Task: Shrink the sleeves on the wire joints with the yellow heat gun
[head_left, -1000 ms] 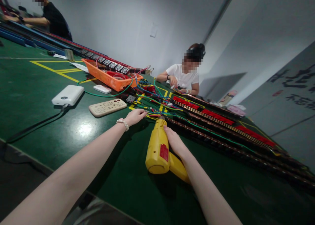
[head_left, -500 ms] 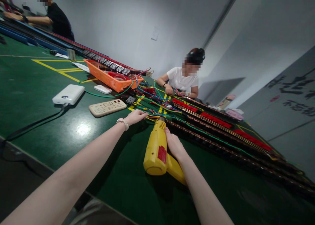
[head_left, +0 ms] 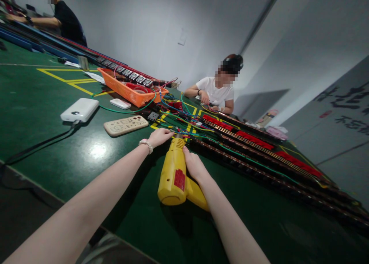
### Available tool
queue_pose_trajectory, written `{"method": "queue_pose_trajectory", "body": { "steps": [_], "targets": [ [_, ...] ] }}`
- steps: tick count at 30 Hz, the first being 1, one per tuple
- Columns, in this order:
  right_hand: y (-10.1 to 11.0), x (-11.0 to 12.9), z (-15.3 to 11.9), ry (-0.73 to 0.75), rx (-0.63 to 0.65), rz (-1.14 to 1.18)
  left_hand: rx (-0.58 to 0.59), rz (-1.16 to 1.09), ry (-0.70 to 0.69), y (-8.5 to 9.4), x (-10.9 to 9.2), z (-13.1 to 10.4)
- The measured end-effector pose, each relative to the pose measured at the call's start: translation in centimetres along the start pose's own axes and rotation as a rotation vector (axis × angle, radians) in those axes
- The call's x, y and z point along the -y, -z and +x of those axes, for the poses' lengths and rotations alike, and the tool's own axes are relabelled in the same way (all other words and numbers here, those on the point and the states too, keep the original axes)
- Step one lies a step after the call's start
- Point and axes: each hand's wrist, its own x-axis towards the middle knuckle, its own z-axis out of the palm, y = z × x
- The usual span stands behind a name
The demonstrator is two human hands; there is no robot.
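My right hand (head_left: pixel 196 164) is closed round the handle of a yellow heat gun (head_left: pixel 172 171) with a red label. The gun's dark nozzle points away from me, close to the fingertips of my left hand (head_left: pixel 159 137). Those left fingers are pinched together at the ends of several coloured wires (head_left: pixel 184 133); their tips look closed on a wire, though the exact grip is small in view. Green, yellow, red and blue wires spread out beyond both hands. Long dark strips (head_left: pixel 245 156) run off to the right from the wire bundle.
An orange basket (head_left: pixel 129 92) with parts stands behind a patterned phone case (head_left: pixel 126 126). Left of it lie a white power bank (head_left: pixel 80 110) with a black cable and a small white object (head_left: pixel 120 104). One person (head_left: pixel 219 89) works across the green table, another (head_left: pixel 69 23) far left.
The heat gun has swung left with my right hand, bringing its nozzle nearer my left fingertips. My left hand has barely shifted. The person opposite has moved a hand.
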Motion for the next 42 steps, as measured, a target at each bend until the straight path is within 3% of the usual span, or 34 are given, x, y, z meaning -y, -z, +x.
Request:
{"method": "queue_pose_trajectory", "body": {
  "steps": [15,29,36,42],
  "targets": [
    [-0.3,0.5,0.2,-0.089,0.019,-0.082,0.026,-0.011,-0.064,0.0,0.4,0.0],
    [2.6,-3.1,-0.9,-0.211,-0.075,-0.066,0.028,-0.019,-0.099,0.1,0.3,-0.3],
    [2.2,-2.9,-1.1,-0.161,-0.121,-0.106,0.005,0.038,-0.047,0.4,-0.2,-0.4],
    [1.4,-1.8,-0.6,-0.069,-0.085,-0.134,-0.009,0.095,-0.022,0.1,-0.4,-0.3]
  ]
}}
